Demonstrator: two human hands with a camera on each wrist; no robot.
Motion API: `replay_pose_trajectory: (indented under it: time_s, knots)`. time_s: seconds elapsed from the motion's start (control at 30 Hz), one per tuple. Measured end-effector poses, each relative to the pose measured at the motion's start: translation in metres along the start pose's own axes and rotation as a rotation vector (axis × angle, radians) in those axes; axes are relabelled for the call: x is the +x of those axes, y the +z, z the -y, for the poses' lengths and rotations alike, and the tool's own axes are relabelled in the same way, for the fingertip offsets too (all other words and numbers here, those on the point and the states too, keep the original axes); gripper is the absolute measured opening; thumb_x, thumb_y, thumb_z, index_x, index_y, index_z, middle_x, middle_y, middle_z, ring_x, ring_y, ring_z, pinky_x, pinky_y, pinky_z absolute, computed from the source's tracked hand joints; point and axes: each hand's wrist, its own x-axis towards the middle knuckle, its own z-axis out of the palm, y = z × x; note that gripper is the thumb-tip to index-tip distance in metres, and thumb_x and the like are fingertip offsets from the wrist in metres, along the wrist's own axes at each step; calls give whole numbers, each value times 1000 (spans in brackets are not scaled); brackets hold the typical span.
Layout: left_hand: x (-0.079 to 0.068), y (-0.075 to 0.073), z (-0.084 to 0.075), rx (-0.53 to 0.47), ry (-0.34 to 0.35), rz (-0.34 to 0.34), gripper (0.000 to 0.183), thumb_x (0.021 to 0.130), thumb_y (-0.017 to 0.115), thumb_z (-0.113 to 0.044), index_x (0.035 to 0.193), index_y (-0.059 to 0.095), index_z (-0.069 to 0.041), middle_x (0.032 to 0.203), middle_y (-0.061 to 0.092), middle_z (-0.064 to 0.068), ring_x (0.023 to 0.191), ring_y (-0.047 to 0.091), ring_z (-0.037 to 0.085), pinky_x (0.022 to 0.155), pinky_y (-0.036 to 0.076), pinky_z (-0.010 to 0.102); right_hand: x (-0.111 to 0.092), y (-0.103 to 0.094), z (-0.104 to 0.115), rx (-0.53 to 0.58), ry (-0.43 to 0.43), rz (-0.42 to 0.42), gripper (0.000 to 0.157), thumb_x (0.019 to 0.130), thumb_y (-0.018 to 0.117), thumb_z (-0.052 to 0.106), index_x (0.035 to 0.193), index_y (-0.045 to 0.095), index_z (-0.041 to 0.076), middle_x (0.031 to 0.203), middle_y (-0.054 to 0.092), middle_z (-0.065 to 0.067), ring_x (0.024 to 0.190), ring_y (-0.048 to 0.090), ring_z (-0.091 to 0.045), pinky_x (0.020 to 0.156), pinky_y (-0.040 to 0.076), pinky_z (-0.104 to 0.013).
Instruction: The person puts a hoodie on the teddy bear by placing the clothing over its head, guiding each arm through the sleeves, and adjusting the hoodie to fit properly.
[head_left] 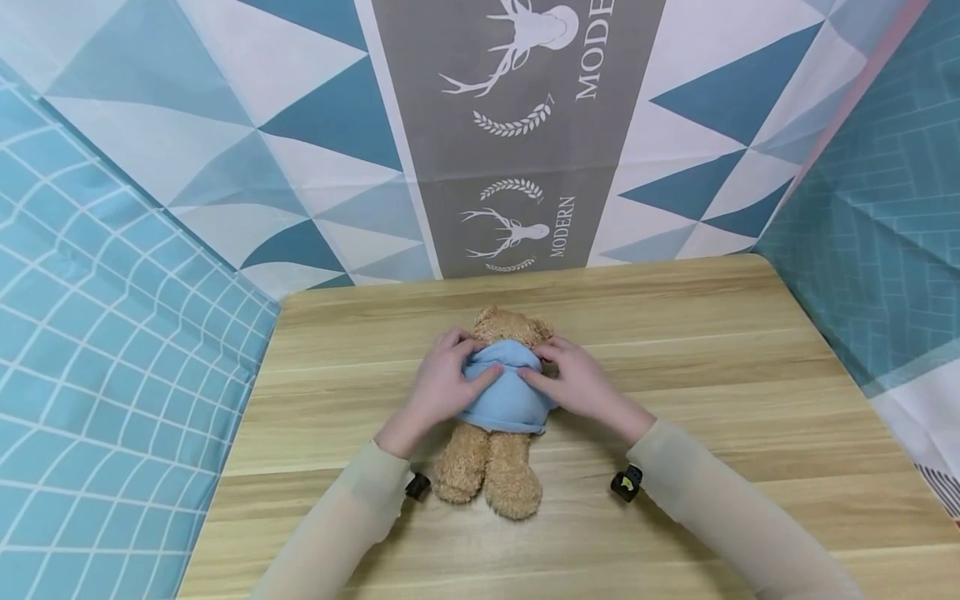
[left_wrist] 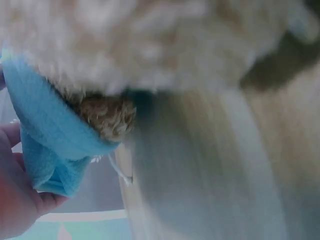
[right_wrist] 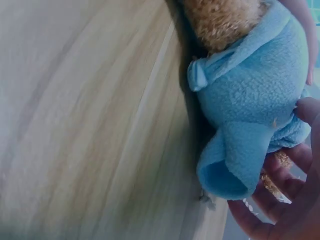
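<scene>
A brown plush teddy bear (head_left: 513, 475) lies on its back or front on the table, legs toward me, its face not showing. Light blue fleece clothing (head_left: 510, 406) covers its torso. My left hand (head_left: 446, 382) pinches the garment near the collar on the left, thumb on top; the left wrist view shows the fingers at a folded blue sleeve (left_wrist: 52, 167). On the other side, my right hand (head_left: 581, 382) grips the cloth near the shoulder. In the right wrist view a hollow sleeve (right_wrist: 235, 165) hangs open beside the right fingers, no arm visible inside.
The wood-grain tabletop (head_left: 322, 417) extends all around the bear. Behind it stands a patterned backdrop (head_left: 517, 158) with deer heads, and blue tiled sheets (head_left: 112, 375) hang along the sides. Each wrist carries a small black device (head_left: 626, 483).
</scene>
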Motion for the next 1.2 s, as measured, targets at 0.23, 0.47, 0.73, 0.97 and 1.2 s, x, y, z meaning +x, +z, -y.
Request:
replay_pose_trajectory:
  time_s: [0.23,0.47,0.73,0.97,1.2]
  knots:
    - [-3,-3,6,-124,-85,24,49,105,68,-39,136,65,-2,131,65,13,120,61,31,106,50,49,-1,-3,-2,51,63,-5,49,105,68,42,140,64,8,134,68,-11,119,67,-33,99,56,-51]
    - [-15,-9,17,-508,-348,-53,62,107,64,-31,155,40,0,141,50,25,123,54,38,102,48,55,-9,-6,-9,133,92,-17,50,106,68,34,144,60,2,135,66,-15,117,68,-33,99,57,-51]
    - [-39,-16,24,-838,-634,191,64,106,62,-41,146,46,7,120,65,19,97,66,26,84,59,41,-23,-18,-15,279,155,-11,46,109,64,24,147,57,-1,133,67,-18,119,67,-37,105,53,-54]
    - [-45,-12,25,-799,-593,315,70,106,62,-47,149,51,8,121,71,16,98,70,24,89,59,40,-36,-16,-14,303,162,29,47,110,63,25,148,57,-2,134,68,-19,122,66,-39,108,50,-56]
    - [-42,-5,22,-757,-541,286,72,105,67,-45,152,50,6,128,71,15,109,70,26,100,57,46,-39,-15,-16,322,171,8,43,110,63,22,146,59,0,134,68,-19,123,65,-39,108,49,-57]
